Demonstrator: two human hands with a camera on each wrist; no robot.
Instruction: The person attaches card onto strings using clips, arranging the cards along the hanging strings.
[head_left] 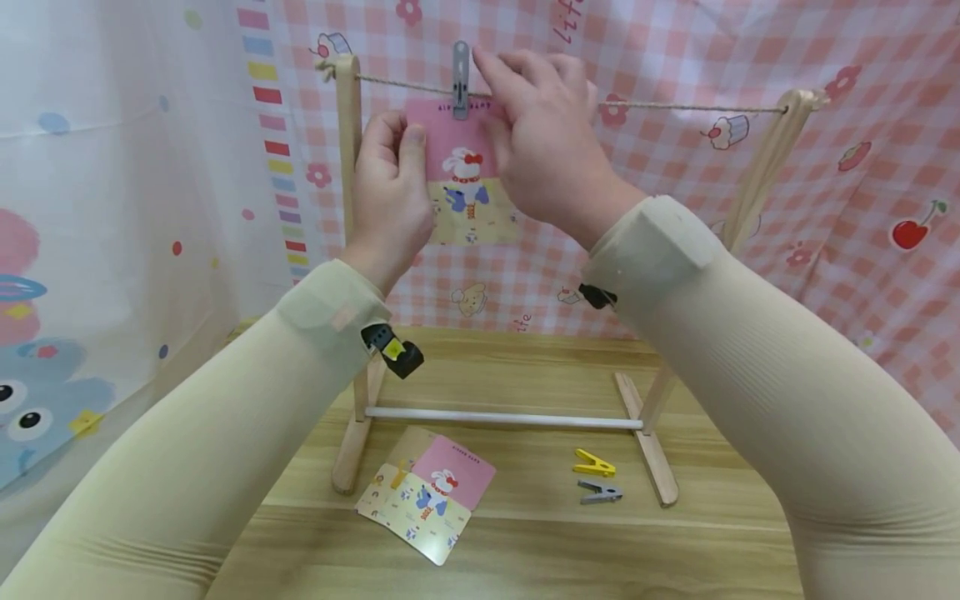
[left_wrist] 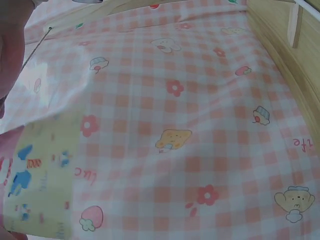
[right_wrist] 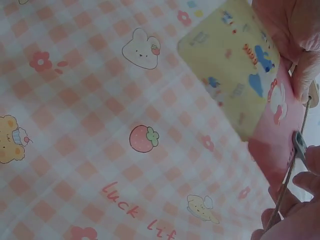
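While apparently pinching grey clip (head_left: 461, 79), both hands (head_left: 465, 158) gripping hanging card (head_left: 467, 179).

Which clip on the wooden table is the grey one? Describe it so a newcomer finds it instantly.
Start at the small wooden drying rack standing on the wooden table. By its right foot lie two small clothespins side by side. The grey clothespin is the one nearer the camera, just below the yellow clothespin; a second grey one hangs up on the string.

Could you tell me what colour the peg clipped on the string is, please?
Grey; the peg shows best in the head view, holding the card on the string.
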